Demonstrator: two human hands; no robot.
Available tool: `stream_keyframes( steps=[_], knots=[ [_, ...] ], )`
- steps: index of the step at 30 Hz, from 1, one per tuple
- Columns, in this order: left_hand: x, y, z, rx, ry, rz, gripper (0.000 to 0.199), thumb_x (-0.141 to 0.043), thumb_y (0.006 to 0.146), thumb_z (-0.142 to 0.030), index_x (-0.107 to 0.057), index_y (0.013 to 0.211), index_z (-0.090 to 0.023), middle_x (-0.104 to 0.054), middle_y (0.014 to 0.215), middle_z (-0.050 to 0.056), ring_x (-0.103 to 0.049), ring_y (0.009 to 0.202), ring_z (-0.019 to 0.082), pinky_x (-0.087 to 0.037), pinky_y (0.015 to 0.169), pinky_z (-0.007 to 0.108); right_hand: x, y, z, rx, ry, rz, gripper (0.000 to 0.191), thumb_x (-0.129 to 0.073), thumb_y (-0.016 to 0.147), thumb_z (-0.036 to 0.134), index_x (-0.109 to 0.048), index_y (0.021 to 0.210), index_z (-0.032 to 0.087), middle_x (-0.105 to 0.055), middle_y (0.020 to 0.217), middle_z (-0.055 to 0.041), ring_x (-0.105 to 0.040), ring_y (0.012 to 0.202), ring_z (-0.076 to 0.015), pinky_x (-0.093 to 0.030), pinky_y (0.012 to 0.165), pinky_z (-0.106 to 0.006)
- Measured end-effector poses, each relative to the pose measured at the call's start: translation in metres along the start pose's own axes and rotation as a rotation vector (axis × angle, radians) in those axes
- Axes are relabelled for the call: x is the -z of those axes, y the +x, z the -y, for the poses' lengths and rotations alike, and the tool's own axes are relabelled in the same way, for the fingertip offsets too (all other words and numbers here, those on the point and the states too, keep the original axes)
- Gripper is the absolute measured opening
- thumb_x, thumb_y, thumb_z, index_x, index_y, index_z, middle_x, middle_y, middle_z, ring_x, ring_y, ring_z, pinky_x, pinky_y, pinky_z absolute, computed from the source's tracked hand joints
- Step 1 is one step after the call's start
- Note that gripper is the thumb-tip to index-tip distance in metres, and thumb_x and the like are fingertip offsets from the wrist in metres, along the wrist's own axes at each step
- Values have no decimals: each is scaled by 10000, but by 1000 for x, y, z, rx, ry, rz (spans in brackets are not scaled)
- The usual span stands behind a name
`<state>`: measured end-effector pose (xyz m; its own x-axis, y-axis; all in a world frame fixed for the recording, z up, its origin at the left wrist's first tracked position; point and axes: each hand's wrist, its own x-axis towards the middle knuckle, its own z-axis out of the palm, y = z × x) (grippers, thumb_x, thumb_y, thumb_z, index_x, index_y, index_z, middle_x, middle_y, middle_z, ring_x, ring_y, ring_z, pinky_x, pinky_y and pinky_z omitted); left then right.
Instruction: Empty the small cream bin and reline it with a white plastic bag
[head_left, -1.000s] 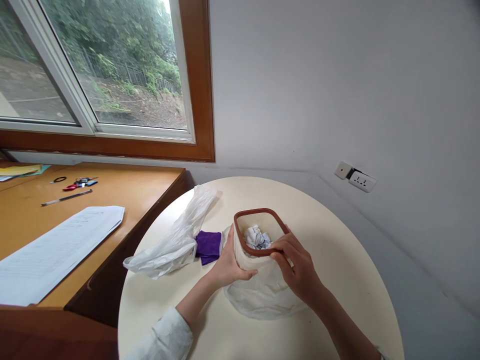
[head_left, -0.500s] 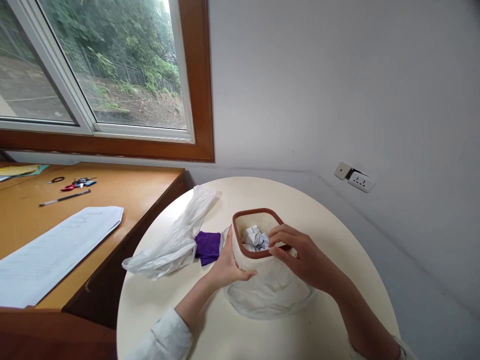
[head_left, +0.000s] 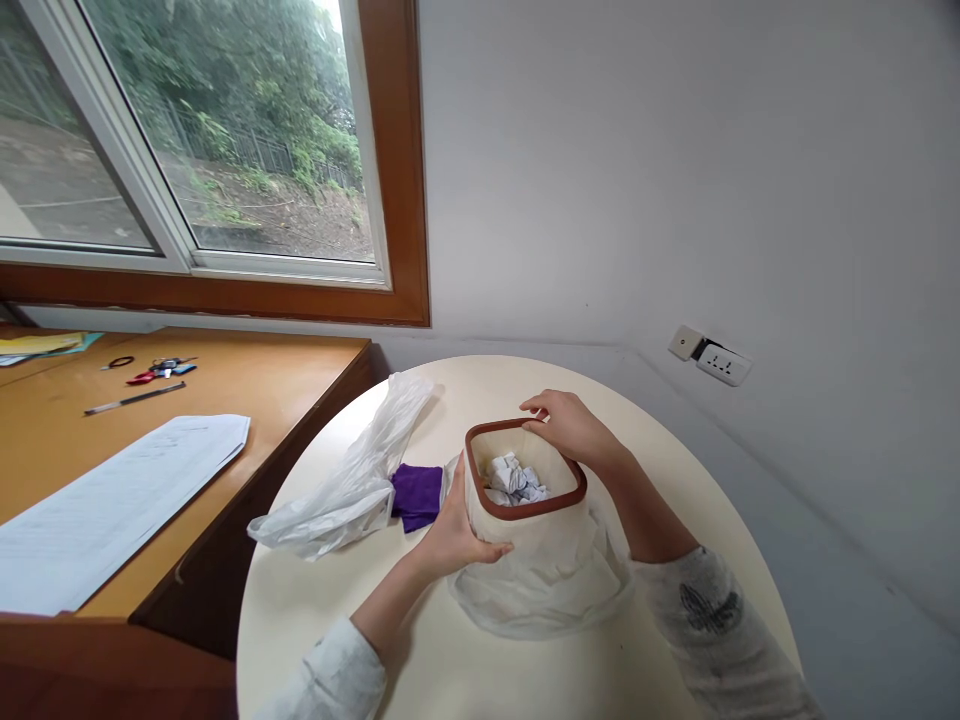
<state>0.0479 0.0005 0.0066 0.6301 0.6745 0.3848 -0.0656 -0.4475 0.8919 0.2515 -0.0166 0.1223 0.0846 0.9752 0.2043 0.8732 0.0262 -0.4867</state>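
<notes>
A small bin [head_left: 525,535] with a brown rim stands on the round cream table, a translucent bag draped around its outside. Crumpled white paper [head_left: 510,475] lies inside it. My left hand [head_left: 454,530] is wrapped round the bin's left side, thumb across the front. At the rim's back right corner, my right hand [head_left: 566,425] has its fingers closed on the brown rim [head_left: 525,512]. Left of the bin lie a folded purple cloth [head_left: 418,495] and a crumpled white plastic bag [head_left: 352,485].
A wooden desk [head_left: 300,365] on the left holds paper sheets [head_left: 135,510], a pen [head_left: 135,399] and keys [head_left: 169,368]. Behind the table [head_left: 675,630] are a wall with a socket [head_left: 724,365] and a window.
My right hand has moved from the rim's right front part back to its far right corner. My left hand and the bin have stayed in place.
</notes>
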Motion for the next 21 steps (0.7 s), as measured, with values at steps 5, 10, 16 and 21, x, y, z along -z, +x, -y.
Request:
stream_keyframes(
  steps=[5,10,16,21],
  knots=[
    [1,0,0,6,1,15,1215,-770,534,-274,66,1413,-216,-203,1434,138,-221,1312,330,-209,1078,468,-7,13,1,76,6,92,118,-563,749,211,-679,768,203,-667,813,-32,-594,773,-167,-422,700,-272],
    [1,0,0,15,2,2,1230,-778,516,-308,56,1415,-213,-218,1426,141,-245,1299,339,-223,1074,467,-14,10,0,108,-19,44,116,-545,770,215,-659,747,213,-658,765,-14,-572,717,-150,-393,648,-260],
    [1,-2,6,37,16,-14,1240,-781,521,-324,74,1412,-222,-150,1451,145,-213,1312,350,-219,1069,486,-10,7,3,90,144,-58,163,-495,794,259,-650,775,215,-638,719,7,-537,653,-128,-372,605,-242],
    [1,-2,5,24,33,1,1208,-775,529,-291,47,1411,-218,-125,1461,146,-146,1336,347,-190,1079,483,4,4,5,32,281,-111,178,-513,778,321,-653,759,213,-620,674,10,-525,605,-125,-371,567,-239]
  ],
)
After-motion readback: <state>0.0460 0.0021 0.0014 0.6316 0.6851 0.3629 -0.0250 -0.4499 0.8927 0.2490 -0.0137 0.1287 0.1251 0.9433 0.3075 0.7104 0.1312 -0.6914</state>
